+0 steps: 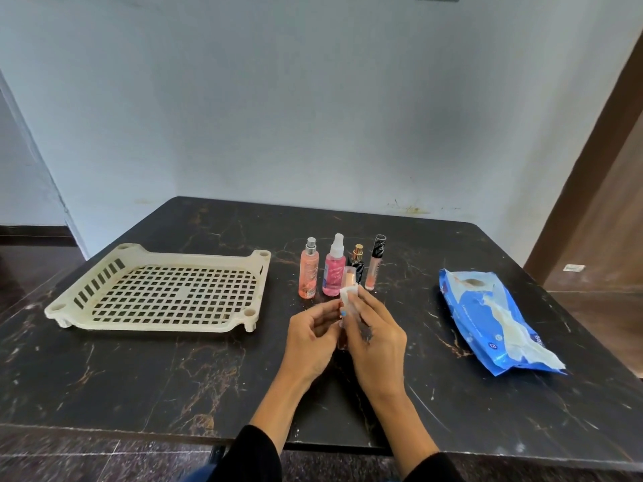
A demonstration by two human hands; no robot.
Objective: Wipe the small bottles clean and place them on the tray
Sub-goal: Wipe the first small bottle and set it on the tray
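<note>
From the head camera, both hands meet just in front of the bottle row, a little right of the middle of the dark marble-look table. The left hand curls its fingers round a small peach-toned bottle, gripping the lower part while the capped top pokes out above the fingers. The right hand pinches a white wipe against that bottle, the wipe folded over the bottle's side just under the cap. The bottle is held up off the table, tilted slightly away from the person, and most of its body is hidden between the two hands.

Behind the hands, four more stand upright in a tight row toward the far edge: an orange spray bottle with a silver top at the left, a pink spray bottle with a white nozzle just beside it, a dark bottle with a gold cap partly hidden behind the held one, and a slim tube with a black cap at the right end.

Over by the left edge sits the cream perforated tray, flat, with nothing on its grid. Near the right edge lies a blue wipes pack, torn open, a white sheet trailing out toward the near side. Black sleeves show at the near edge.
</note>
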